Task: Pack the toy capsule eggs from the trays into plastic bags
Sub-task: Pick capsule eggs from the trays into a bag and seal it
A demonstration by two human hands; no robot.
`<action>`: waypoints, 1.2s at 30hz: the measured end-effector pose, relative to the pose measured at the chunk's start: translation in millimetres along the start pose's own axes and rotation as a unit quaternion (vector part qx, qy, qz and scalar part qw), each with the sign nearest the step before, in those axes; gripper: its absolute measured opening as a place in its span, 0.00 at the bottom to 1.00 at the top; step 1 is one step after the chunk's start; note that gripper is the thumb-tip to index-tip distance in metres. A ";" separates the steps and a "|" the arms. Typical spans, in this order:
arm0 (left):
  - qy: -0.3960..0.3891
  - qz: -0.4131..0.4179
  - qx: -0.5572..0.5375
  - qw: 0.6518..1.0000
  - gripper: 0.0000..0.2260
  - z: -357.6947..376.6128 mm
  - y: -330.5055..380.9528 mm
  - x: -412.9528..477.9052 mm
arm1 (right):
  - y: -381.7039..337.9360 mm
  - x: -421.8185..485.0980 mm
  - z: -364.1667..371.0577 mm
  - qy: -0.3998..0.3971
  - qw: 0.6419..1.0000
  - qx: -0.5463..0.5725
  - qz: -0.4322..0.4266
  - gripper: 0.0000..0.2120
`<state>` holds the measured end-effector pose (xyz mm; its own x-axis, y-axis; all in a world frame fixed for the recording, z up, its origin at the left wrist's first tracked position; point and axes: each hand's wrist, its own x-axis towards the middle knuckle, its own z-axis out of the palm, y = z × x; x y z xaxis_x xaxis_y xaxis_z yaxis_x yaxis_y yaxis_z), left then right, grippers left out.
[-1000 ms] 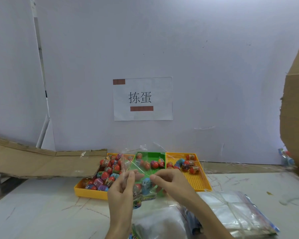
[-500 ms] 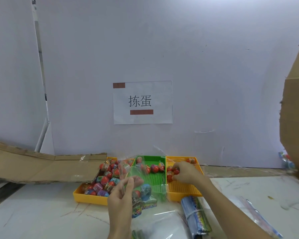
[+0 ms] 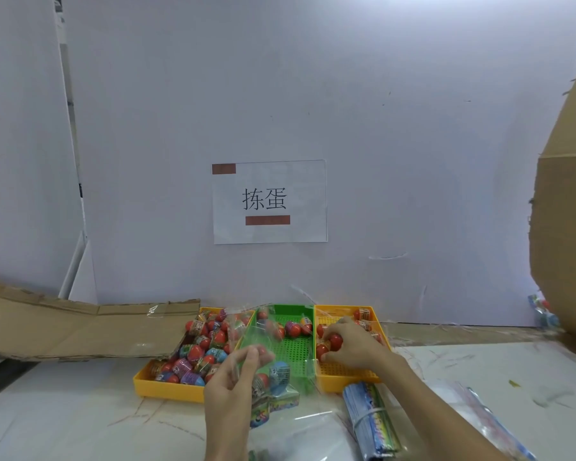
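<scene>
Three perforated trays stand side by side against the wall: a left yellow tray (image 3: 167,389) heaped with several capsule eggs (image 3: 200,351), a green tray (image 3: 296,361) with a few eggs at its far end, and a right yellow tray (image 3: 346,374). My left hand (image 3: 230,387) pinches the edge of a clear plastic bag (image 3: 273,347), held upright, with a blue egg (image 3: 280,372) and a red egg inside. My right hand (image 3: 350,344) reaches into the right yellow tray, fingers curled round a red egg (image 3: 335,341).
A banded bundle of printed cards (image 3: 373,420) lies on the white table before the right tray. Clear bags (image 3: 479,420) lie at right and at the bottom centre. Flattened cardboard (image 3: 80,327) lies at left; a cardboard box (image 3: 572,227) rises at right.
My right hand let go of the bag, moved right into the right yellow tray and closed on eggs there. My left hand kept holding the bag upright.
</scene>
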<state>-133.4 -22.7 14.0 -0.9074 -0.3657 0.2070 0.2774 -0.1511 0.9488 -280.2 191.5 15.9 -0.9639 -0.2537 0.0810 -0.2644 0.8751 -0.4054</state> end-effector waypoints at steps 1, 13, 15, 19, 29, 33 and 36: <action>-0.003 -0.002 0.001 1.000 0.16 0.1 -0.2 0.0 | 0.7 -1.1 -0.3 -0.002 1.000 -0.001 -0.005 0.20; -0.002 0.012 0.008 1.000 0.09 -0.3 -6.0 6.2 | 0.9 -19.7 -8.0 0.098 0.992 0.081 -0.011 0.11; -0.002 0.013 0.011 1.000 0.09 -0.5 -8.7 7.4 | -2.4 -26.1 -9.4 0.122 0.988 0.098 -0.013 0.10; 0.001 0.013 0.018 1.000 0.08 0.5 -9.7 8.1 | -4.6 -36.9 -3.1 0.130 0.982 0.134 0.011 0.12; -0.036 0.036 0.057 0.997 0.07 3.3 -4.2 1.6 | -21.0 -62.3 -15.4 0.254 0.913 0.318 0.017 0.12; -0.069 0.046 0.076 0.994 0.06 5.6 -1.8 -3.2 | -40.3 -77.7 -32.6 0.272 0.816 0.507 -0.064 0.16; -0.093 0.051 0.086 0.991 0.08 7.1 -0.3 -6.2 | -55.3 -87.0 -36.1 0.283 0.805 0.500 -0.151 0.11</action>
<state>-130.1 -13.8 14.1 -0.9240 -0.1934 0.3299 0.3282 0.0421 0.9437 -182.9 180.1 64.2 -0.7959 0.0830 0.5997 -0.6036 -0.0316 -0.7967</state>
